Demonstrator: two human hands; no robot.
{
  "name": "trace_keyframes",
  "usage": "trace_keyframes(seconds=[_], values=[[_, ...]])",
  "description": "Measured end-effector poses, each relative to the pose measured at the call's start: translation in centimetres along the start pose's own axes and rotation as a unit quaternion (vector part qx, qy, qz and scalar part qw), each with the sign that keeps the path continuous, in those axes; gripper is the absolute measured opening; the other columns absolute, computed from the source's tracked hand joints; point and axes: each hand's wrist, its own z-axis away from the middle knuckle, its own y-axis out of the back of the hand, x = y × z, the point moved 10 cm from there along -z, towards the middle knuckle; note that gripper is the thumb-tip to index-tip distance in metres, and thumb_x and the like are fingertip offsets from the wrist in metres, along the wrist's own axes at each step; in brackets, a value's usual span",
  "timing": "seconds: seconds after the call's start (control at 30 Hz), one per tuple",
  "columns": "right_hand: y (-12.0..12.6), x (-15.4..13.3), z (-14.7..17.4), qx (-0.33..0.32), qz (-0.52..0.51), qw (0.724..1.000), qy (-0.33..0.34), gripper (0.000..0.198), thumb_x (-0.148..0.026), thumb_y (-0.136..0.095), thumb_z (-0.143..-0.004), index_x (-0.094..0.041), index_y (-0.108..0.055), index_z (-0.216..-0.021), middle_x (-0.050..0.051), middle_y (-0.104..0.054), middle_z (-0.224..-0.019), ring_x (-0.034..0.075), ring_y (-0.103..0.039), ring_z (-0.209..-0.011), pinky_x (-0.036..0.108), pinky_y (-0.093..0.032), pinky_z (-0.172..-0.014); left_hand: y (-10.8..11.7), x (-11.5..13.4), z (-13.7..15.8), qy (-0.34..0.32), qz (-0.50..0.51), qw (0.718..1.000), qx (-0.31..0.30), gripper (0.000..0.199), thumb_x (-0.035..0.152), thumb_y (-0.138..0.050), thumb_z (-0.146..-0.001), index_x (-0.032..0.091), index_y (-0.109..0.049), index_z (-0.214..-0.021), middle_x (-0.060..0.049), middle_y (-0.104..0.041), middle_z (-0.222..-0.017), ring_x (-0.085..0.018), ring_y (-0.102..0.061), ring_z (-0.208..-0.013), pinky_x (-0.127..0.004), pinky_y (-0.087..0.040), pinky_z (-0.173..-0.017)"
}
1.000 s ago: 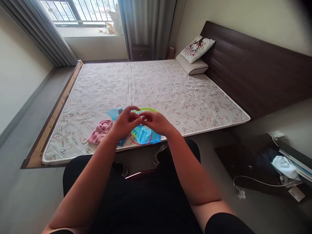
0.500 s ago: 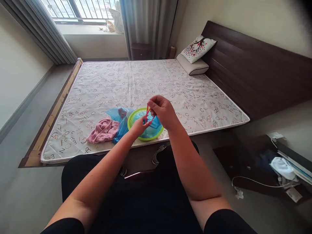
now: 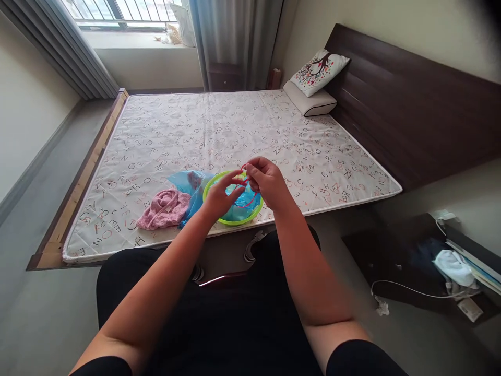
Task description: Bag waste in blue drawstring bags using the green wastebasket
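Note:
A thin red cord (image 3: 255, 200) hangs in a loose loop over the green plastic basket (image 3: 206, 194). My right hand (image 3: 268, 180) is closed, pinching the cord between thumb and fingers. Close on its left is my left hand (image 3: 219, 199), its thumb and fingers apart beside the cord; whether a strand touches them I cannot tell. Blue plastic (image 3: 246, 197) lies inside the basket, partly hidden by the hands. To the left, a pink cloth (image 3: 166, 209) rests against a translucent blue plastic bag (image 3: 190, 181).
Under these things is a letter-patterned mattress (image 3: 176, 136) on a wooden frame. A tree-print pillow (image 3: 319, 73) leans on a lower pillow (image 3: 307, 99) by the dark headboard (image 3: 391, 99). At right, a dark nightstand (image 3: 385, 261) carries a cable and a white cloth (image 3: 454, 267).
The cord was pulled taut between both hands and now hangs slacker as a loop. My left hand's fingers have spread apart; my right hand keeps its pinch.

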Motion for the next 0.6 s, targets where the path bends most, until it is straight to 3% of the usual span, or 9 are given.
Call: trace_keyframes(seconds=[0.1, 0.2, 0.27, 0.33, 0.4, 0.5, 0.53, 0.6], values=[[0.5, 0.5, -0.2, 0.023, 0.016, 1.0, 0.013, 0.031, -0.051, -0.08, -0.088, -0.025, -0.064, -0.091, -0.006, -0.051, -0.067, 0.008, -0.04, -0.053, 0.023, -0.034, -0.047, -0.8, 0.8, 0.2, 0.028, 0.097, 0.995, 0.004, 0.046, 0.04, -0.072, -0.095, 0.028, -0.065, -0.139, -0.001, -0.074, -0.087, -0.019, -0.075, -0.082, -0.035, -0.06, -0.08], [2.0, 0.8, -0.4, 0.07, 0.061, 0.995, 0.029, 0.025, -0.048, -0.075, -0.092, -0.025, -0.065, -0.093, -0.004, -0.057, -0.073, 0.009, -0.045, -0.057, 0.024, -0.037, -0.051, -1.1, 0.4, 1.1, 0.051, 0.183, 0.982, -0.014, 0.043, 0.041, -0.072, -0.093, 0.028, -0.065, -0.134, 0.004, -0.064, -0.075, -0.012, -0.061, -0.058, -0.028, -0.053, -0.061], [2.9, 0.3, -0.2, 0.095, 0.131, 0.986, 0.044, 0.021, -0.045, -0.073, -0.094, -0.025, -0.067, -0.098, -0.001, -0.065, -0.085, 0.011, -0.051, -0.064, 0.025, -0.04, -0.056, -1.3, -0.1, 1.7, 0.067, 0.196, 0.977, -0.044, 0.029, 0.041, -0.073, -0.092, 0.026, -0.074, -0.116, 0.004, -0.057, -0.07, -0.01, -0.051, -0.052, -0.026, -0.046, -0.052], [3.3, -0.6, 0.2, 0.107, 0.218, 0.969, 0.054, 0.017, -0.04, -0.071, -0.096, -0.024, -0.069, -0.102, 0.002, -0.07, -0.095, 0.013, -0.056, -0.072, 0.027, -0.042, -0.061, -0.4, -0.9, 2.0, 0.079, 0.193, 0.978, -0.024, 0.018, 0.038, -0.073, -0.089, 0.023, -0.079, -0.097, 0.002, -0.053, -0.068, -0.009, -0.047, -0.053, -0.025, -0.042, -0.049], [3.0, -1.3, 0.7, 0.079, 0.283, 0.955, 0.045, 0.012, -0.034, -0.065, -0.099, -0.024, -0.069, -0.104, 0.002, -0.07, -0.088, 0.015, -0.056, -0.071, 0.029, -0.041, -0.062, 1.8, -1.9, 2.1, 0.089, 0.206, 0.972, 0.067, 0.014, 0.035, -0.072, -0.086, 0.023, -0.079, -0.09, 0.001, -0.054, -0.07, -0.009, -0.045, -0.055, -0.024, -0.04, -0.049], [1.2, -1.5, 1.4, -0.025, 0.298, 0.954, 0.023, 0.016, -0.026, -0.055, -0.1, -0.024, -0.071, -0.1, -0.002, -0.06, -0.067, 0.015, -0.051, -0.062, 0.03, -0.037, -0.06, 4.2, -3.0, 2.5, 0.1, 0.233, 0.949, 0.187, 0.017, 0.031, -0.066, -0.083, 0.023, -0.078, -0.093, 0.0, -0.057, -0.074, -0.01, -0.044, -0.056, -0.025, -0.042, -0.052], [0.5, -1.5, 1.7, -0.055, 0.28, 0.958, 0.02, 0.017, -0.024, -0.054, -0.098, -0.024, -0.071, -0.097, -0.003, -0.057, -0.063, 0.015, -0.049, -0.06, 0.029, -0.036, -0.059, 4.1, -3.0, 2.3, 0.099, 0.225, 0.95, 0.193, 0.018, 0.031, -0.065, -0.084, 0.023, -0.077, -0.094, 0.0, -0.058, -0.075, -0.01, -0.045, -0.057, -0.025, -0.043, -0.053], [-0.5, -1.4, 2.0, -0.094, 0.22, 0.971, 0.015, 0.016, -0.023, -0.053, -0.092, -0.023, -0.068, -0.086, -0.004, -0.05, -0.061, 0.014, -0.044, -0.058, 0.029, -0.034, -0.057, 2.9, -2.3, 1.5, 0.077, 0.173, 0.97, 0.15, 0.02, 0.031, -0.064, -0.086, 0.024, -0.076, -0.101, -0.002, -0.062, -0.08, -0.013, -0.051, -0.061, -0.027, -0.047, -0.058]])
